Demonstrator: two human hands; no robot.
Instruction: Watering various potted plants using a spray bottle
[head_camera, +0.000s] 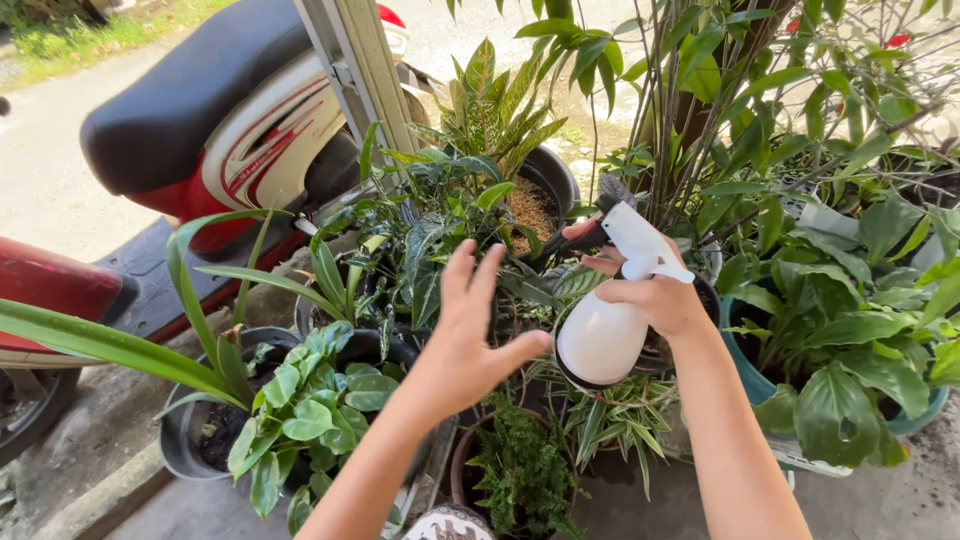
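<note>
Two hands over potted plants, one holding a sprayer.
Left hand (468, 345) hovers with fingers spread wide, empty, above a small bushy plant (520, 470) in a brown pot, leafy green plant (305, 415) in a grey pot to its left. Right hand (650, 290) grips white spray bottle (610, 325) by the neck, finger on trigger, near broad-leaf plant (840, 340) in a teal pot.

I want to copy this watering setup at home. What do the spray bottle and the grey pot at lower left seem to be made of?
The spray bottle in the right hand looks like smooth white plastic: slightly glossy body, moulded white trigger head, dark nozzle. The grey pot is probably plastic as well: thin even rim, dull matte grey wall, though painted metal cannot be ruled out.
</note>
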